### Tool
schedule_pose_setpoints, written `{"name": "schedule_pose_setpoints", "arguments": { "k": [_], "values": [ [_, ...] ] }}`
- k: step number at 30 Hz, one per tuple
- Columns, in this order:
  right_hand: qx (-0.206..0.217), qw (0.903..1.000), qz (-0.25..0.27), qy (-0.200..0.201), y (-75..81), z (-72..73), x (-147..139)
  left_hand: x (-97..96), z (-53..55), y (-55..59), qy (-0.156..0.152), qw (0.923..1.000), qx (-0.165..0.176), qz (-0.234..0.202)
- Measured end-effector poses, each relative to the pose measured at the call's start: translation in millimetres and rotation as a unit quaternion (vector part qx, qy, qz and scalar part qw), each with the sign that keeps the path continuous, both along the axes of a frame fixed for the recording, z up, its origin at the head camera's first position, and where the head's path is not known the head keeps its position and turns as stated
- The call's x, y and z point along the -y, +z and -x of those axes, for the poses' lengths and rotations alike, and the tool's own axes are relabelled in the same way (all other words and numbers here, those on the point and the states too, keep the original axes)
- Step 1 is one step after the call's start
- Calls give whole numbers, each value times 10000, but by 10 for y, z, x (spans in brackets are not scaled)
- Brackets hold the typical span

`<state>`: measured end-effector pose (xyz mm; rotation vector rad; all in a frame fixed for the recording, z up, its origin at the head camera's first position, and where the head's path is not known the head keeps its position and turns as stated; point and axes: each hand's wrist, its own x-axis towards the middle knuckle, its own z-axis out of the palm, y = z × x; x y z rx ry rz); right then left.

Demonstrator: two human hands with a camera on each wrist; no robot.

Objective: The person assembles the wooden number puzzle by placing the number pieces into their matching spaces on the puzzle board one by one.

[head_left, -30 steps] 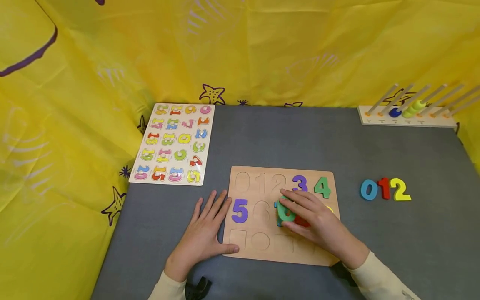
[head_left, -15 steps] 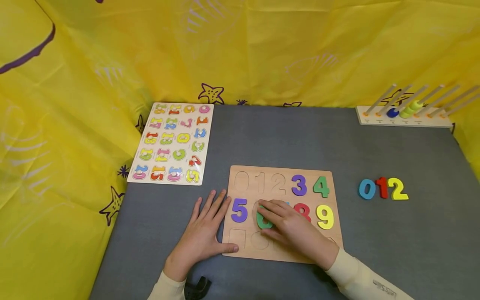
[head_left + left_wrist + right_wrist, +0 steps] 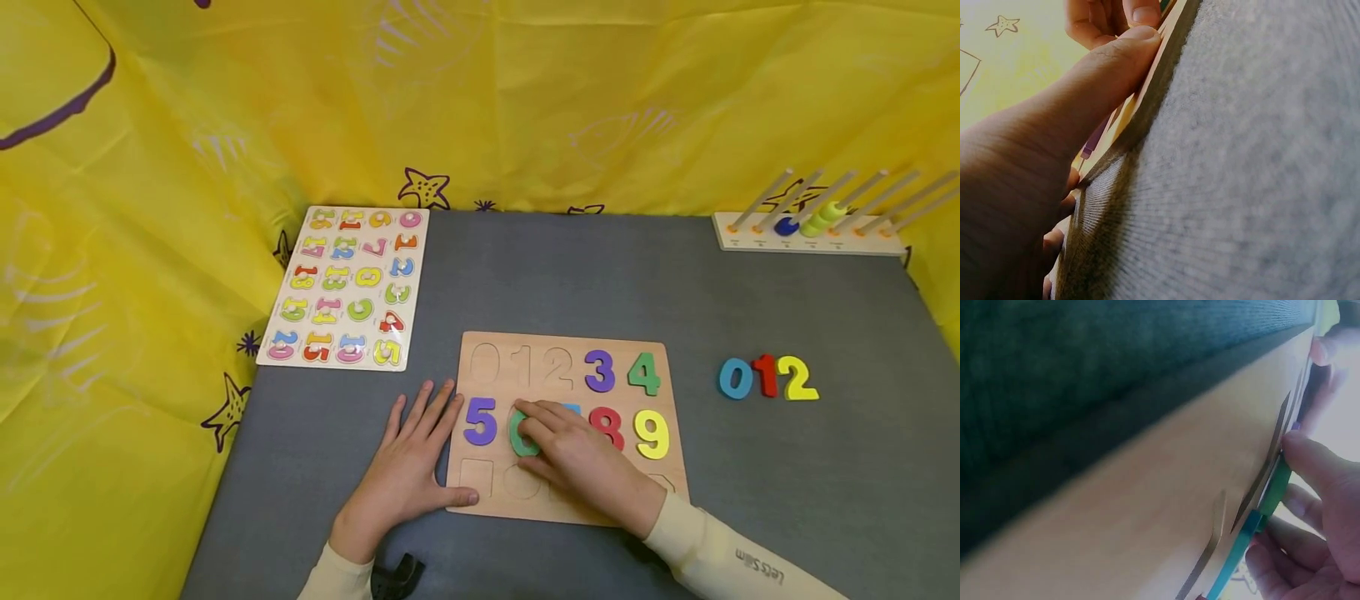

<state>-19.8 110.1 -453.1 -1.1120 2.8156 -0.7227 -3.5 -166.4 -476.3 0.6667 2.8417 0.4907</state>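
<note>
A yellow cloth backdrop with purple starfish outlines (image 3: pixel 525 100) rose behind a dark grey tabletop (image 3: pixel 570 275). On that lay a pale wooden number-puzzle board (image 3: pixel 562 339) and, farther back, a cream board of multicoloured knobbed numerals (image 3: pixel 342 327); a white bead rack with slanting pegs (image 3: pixel 855 242) stood at the far right.

The hands were apart. The left hand (image 3: pixel 408 467) lay spread on the tabletop, its thumb on the puzzle board's near left corner. The right hand (image 3: pixel 581 450) pinched a thick green numeral 6 (image 3: pixel 517 440) at the middle-row place between the purple 5 (image 3: pixel 480 422) and the partly covered blue 7 (image 3: pixel 572 409); whether it had dropped into its recess could not be told. Seating it well probably called for level pressure, a slight turn to match the outline, and a steady left thumb against sliding.

A blue 0 (image 3: pixel 736 379), red 1 (image 3: pixel 766 375) and yellow 2 (image 3: pixel 798 379) lay loose to the right.

Upside-down lettering on the cream right sleeve (image 3: pixel 697 542) seemed to read "Let's Slim"; the cream board's 15 and 20 were legible, the rack's labels too small.
</note>
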Motion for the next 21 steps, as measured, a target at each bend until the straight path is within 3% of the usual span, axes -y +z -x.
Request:
{"name": "schedule_pose_setpoints", "arguments": {
  "k": [21],
  "values": [
    [-226,9984,-488,159,27,2,-56,-9,-2,14,17,10000,43,0]
  ]
}}
